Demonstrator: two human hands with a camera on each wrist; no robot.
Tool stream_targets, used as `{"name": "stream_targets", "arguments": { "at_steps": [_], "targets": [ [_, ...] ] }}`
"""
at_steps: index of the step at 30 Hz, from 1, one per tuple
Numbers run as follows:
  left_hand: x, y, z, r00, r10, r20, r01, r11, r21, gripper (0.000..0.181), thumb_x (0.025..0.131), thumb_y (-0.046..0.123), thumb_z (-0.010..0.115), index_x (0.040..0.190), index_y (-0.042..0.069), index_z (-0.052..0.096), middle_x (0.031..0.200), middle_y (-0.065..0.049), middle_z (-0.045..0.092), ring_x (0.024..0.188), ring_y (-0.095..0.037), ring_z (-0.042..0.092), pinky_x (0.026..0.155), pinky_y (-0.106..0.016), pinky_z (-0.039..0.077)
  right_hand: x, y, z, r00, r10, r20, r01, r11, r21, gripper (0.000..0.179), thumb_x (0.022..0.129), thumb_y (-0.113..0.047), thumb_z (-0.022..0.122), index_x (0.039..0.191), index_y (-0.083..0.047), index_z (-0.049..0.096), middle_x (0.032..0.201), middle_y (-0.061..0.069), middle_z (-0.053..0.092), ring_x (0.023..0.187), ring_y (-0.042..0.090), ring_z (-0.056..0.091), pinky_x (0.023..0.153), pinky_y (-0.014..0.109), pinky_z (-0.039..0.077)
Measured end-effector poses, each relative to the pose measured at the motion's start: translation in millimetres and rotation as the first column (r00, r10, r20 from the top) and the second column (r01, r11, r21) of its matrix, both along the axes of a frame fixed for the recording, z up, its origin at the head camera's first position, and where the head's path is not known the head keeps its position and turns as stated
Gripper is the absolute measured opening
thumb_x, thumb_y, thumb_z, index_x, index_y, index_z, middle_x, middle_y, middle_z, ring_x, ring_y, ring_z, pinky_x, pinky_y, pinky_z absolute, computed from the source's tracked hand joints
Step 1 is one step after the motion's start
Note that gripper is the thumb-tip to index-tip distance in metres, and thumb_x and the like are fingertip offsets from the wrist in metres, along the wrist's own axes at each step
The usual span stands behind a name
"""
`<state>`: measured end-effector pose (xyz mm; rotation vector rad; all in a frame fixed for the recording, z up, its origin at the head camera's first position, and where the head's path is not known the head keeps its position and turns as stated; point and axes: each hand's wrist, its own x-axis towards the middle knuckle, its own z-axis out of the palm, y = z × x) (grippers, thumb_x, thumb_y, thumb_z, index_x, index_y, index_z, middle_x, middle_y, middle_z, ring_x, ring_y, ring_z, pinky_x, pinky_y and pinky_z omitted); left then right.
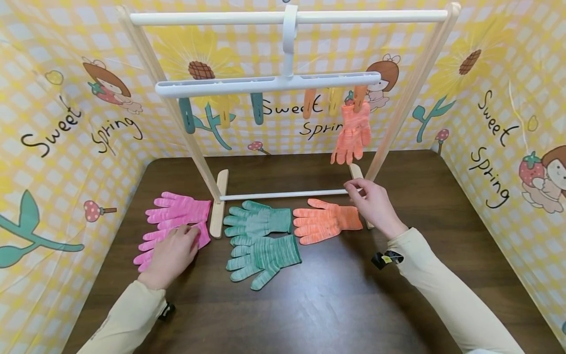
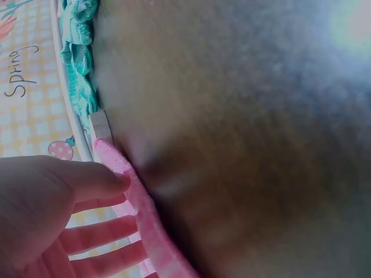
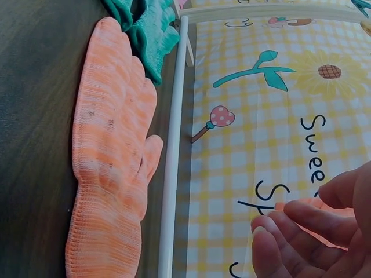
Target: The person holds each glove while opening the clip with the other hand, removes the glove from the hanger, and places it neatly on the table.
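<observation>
My left hand [image 1: 172, 253] rests on the lower of two pink gloves [image 1: 204, 237]; in the left wrist view its fingertips touch the pink fabric [image 2: 148, 223]. The other pink glove [image 1: 179, 210] lies just above it. My right hand [image 1: 373, 204] is raised beside the cuff of a flat orange glove [image 1: 327, 222], its fingers loosely bent and holding nothing. Above it, a second orange glove [image 1: 353, 135] hangs fingers down from an orange clip [image 1: 360, 98] on the white hanger [image 1: 265, 86]. Two green gloves [image 1: 265, 258] lie overlapping in the middle.
A wooden rack [image 1: 431, 64] with a white top bar [image 1: 212, 18] carries the hanger. Several other clips hang without gloves, including a teal clip [image 1: 257, 109]. A low white rod [image 1: 283, 195] joins the rack's feet. Patterned cloth [image 1: 499, 98] walls surround the dark table [image 1: 309, 305].
</observation>
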<state>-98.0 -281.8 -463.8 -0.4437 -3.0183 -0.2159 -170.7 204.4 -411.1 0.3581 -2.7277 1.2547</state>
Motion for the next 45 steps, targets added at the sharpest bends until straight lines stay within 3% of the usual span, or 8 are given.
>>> {"name": "stream_targets", "arguments": {
  "at_steps": [6, 12, 14, 20, 27, 35, 45],
  "targets": [
    [-1.3, 2.6, 6.2, 0.999, -0.015, -0.031, 0.015, 1.0, -0.006, 0.024, 0.087, 0.007, 0.081, 0.106, -0.002, 0.07, 0.089, -0.018, 0.065, 0.079, -0.035, 0.063, 0.067, -0.052, 0.058, 0.6, 0.7, 6.4, 1.0, -0.007, -0.006, 0.007, 1.0, 0.0, 0.031, 0.108, -0.025, 0.056, 0.122, -0.001, 0.071, 0.104, 0.016, 0.072, 0.083, 0.029, 0.073, 0.073, 0.041, 0.056],
    [-5.5, 15.8, 16.9, 0.984, -0.064, -0.164, 0.07, 0.997, 0.03, 0.014, 0.089, 0.005, 0.074, 0.087, 0.004, 0.06, 0.07, -0.007, 0.051, 0.06, -0.024, 0.049, 0.05, -0.038, 0.043, -1.7, 1.6, 14.8, 1.0, -0.014, -0.017, 0.014, 1.0, -0.002, 0.03, 0.108, -0.027, 0.056, 0.121, -0.005, 0.072, 0.101, 0.013, 0.072, 0.083, 0.027, 0.071, 0.075, 0.041, 0.054],
    [-7.8, 22.2, 21.5, 0.979, -0.076, -0.189, 0.087, 0.995, 0.048, 0.013, 0.089, 0.007, 0.075, 0.091, 0.003, 0.062, 0.069, -0.005, 0.051, 0.059, -0.022, 0.048, 0.049, -0.036, 0.042, -3.1, 1.5, 18.3, 1.0, -0.016, -0.022, 0.016, 1.0, 0.006, 0.031, 0.109, -0.028, 0.055, 0.121, -0.005, 0.072, 0.102, 0.013, 0.072, 0.083, 0.028, 0.068, 0.075, 0.042, 0.053],
    [-18.8, 43.3, 33.0, 0.971, -0.092, -0.221, 0.117, 0.988, 0.104, 0.022, 0.093, 0.015, 0.075, 0.11, 0.001, 0.07, 0.088, -0.014, 0.067, 0.074, -0.03, 0.064, 0.058, -0.045, 0.057, -5.8, 2.8, 32.1, 0.998, -0.033, -0.047, 0.033, 0.999, 0.009, 0.032, 0.108, -0.027, 0.054, 0.122, -0.003, 0.071, 0.106, 0.015, 0.073, 0.089, 0.029, 0.07, 0.079, 0.043, 0.053],
    [-35.8, 69.3, 43.8, 0.954, -0.116, -0.277, 0.164, 0.974, 0.156, 0.02, 0.096, 0.018, 0.074, 0.11, 0.003, 0.07, 0.092, -0.014, 0.069, 0.077, -0.032, 0.063, 0.055, -0.043, 0.055, -10.9, 7.1, 48.8, 0.994, -0.046, -0.1, 0.045, 0.999, -0.02, 0.034, 0.109, -0.024, 0.052, 0.124, 0.0, 0.07, 0.108, 0.017, 0.075, 0.095, 0.029, 0.071, 0.083, 0.042, 0.055],
    [-52.4, 96.2, 61.1, 0.957, -0.121, -0.264, 0.177, 0.963, 0.202, 0.022, 0.098, 0.023, 0.072, 0.113, 0.007, 0.071, 0.097, -0.013, 0.071, 0.083, -0.032, 0.066, 0.054, -0.046, 0.054, -15.1, 8.0, 62.2, 0.989, -0.065, -0.13, 0.061, 0.997, -0.036, 0.034, 0.109, -0.026, 0.054, 0.122, 0.0, 0.072, 0.113, 0.018, 0.074, 0.1, 0.033, 0.072, 0.092, 0.05, 0.055],
    [-75.8, 141.5, 80.2, 0.974, -0.129, -0.187, 0.189, 0.918, 0.35, 0.026, 0.102, 0.028, 0.066, 0.118, 0.008, 0.07, 0.11, -0.012, 0.073, 0.098, -0.03, 0.068, 0.077, -0.05, 0.058, -26.8, -2.5, 88.7, 0.976, -0.117, -0.182, 0.101, 0.99, -0.095, 0.033, 0.108, -0.025, 0.056, 0.121, 0.001, 0.072, 0.114, 0.017, 0.072, 0.101, 0.027, 0.067, 0.092, 0.044, 0.053]
  ]
}}
